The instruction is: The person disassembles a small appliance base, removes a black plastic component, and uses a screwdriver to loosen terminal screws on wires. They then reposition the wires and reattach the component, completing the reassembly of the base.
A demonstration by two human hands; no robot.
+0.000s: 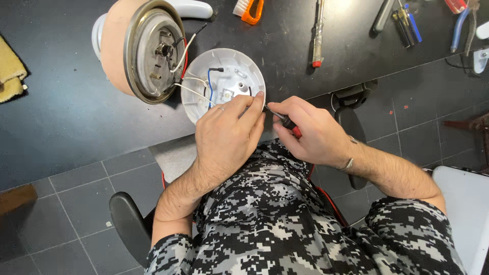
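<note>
- Small screwdriver (285,120) with red-and-black handle, clamped in right hand (310,133); long axis slanting up and to the left, tip aimed into the white round base (204,109).
- Left hand (226,133) with its grip closed on the near rim of the white round base, fingers (254,109) pressing the edge, just beside the screwdriver's tip.
- White round base lying open side up at the near edge of the dark surface (66,117); inside: one blue wire (209,81), white wires, a small fitting.
- One kettle body (140,48) tipped on its side, metal bottom facing the camera, joined to the base by wires.
- Farther back: one orange-handled brush (250,10), one tester screwdriver (318,33), several more tools.
</note>
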